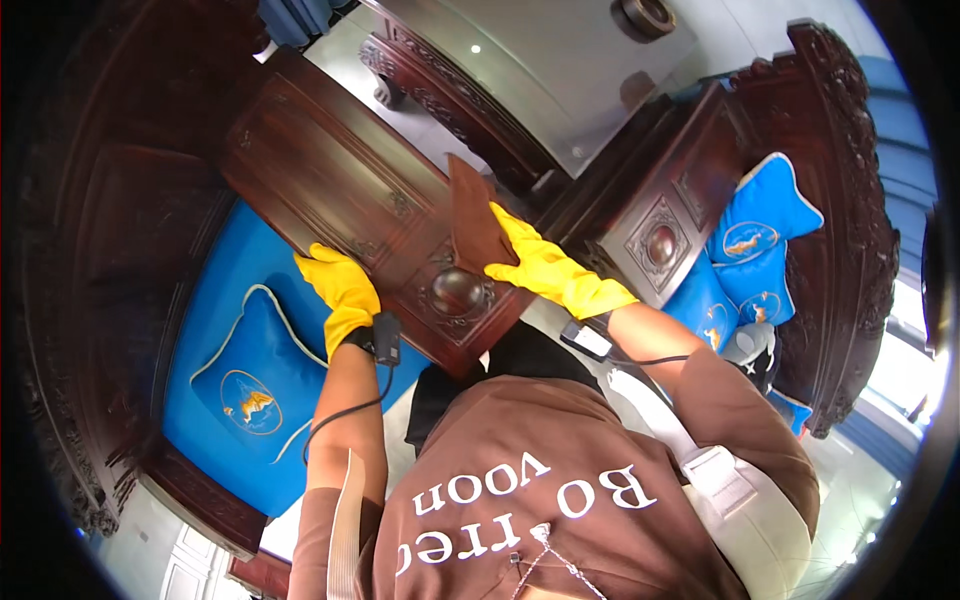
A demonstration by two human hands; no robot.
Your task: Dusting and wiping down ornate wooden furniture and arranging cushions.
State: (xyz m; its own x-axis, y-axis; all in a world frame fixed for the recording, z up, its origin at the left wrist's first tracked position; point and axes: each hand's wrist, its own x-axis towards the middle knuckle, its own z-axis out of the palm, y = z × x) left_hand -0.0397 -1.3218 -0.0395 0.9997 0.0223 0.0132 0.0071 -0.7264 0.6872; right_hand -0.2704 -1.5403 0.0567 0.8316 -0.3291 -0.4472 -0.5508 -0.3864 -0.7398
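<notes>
My right hand (536,259), in a yellow rubber glove, grips a brown cloth (474,221). The cloth hangs over the carved dark wooden armrest (330,165) of a large seat, just above its round raised boss (457,291). In a matching glove, my left hand (341,289) rests at the armrest's left edge, its fingers bent near the wood and no object visible in them. Below that hand lies a blue seat cushion (214,315), with a blue pillow (251,382) bearing an embroidered emblem on top.
To the right stands a second carved seat with a wooden armrest (656,217) and several blue pillows (750,240). A low carved table (450,97) with a glossy top is at the far side, bearing a round dark object (646,16). Cabled devices (386,339) sit on my wrists.
</notes>
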